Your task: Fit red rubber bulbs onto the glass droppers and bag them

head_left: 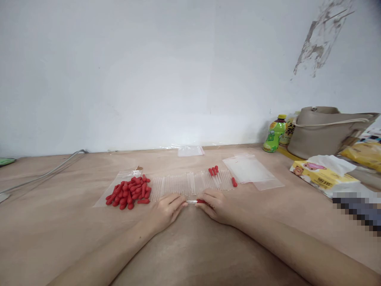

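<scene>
My left hand [167,209] is closed on a thin clear dropper tube [191,201], which bridges the gap between my hands. A red rubber dropper bulb [201,201] is pinched in the fingers of my right hand [216,205], and the tube's right end meets it. Whether the tube sits inside the bulb I cannot tell. Just beyond my fingers lies a row of clear tubes [175,184]. Several droppers with red bulbs [213,171] rest at its right part. Left of my left hand is a pile of loose red bulbs [127,192] on a plastic bag [102,198].
Clear plastic bags [250,169] lie right of the tubes, and a small bag [190,151] is by the wall. Farther right are a green bottle [274,135], a grey-beige bag [315,133] and a tissue pack [323,174]. A grey cable [56,171] runs along the left.
</scene>
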The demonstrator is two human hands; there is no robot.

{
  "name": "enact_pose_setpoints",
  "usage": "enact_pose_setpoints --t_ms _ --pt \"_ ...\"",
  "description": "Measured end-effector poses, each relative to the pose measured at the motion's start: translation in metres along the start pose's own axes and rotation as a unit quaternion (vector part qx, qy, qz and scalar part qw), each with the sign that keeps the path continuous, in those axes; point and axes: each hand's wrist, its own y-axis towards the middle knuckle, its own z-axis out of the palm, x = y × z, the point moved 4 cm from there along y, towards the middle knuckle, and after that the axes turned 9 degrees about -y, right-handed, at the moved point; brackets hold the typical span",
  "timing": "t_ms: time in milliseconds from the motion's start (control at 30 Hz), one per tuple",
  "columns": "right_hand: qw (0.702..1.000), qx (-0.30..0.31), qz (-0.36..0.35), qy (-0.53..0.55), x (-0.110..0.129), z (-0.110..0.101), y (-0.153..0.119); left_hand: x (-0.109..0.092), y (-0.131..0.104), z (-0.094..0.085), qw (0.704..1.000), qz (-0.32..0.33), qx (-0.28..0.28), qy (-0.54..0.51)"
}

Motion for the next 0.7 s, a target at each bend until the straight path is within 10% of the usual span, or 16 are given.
enact_pose_setpoints --t_ms 433,700 --pt "0.961 0.056 0.181 0.202 -0.016 0.0 0.003 0.008 -0.002 -0.002 0.994 -0.068 -0.016 -0.081" --pt "0.985 0.029 0.08 0.151 -0.004 -0.009 0.008 0.006 -0.002 -0.001 0.991 -0.083 -0.005 -0.107"
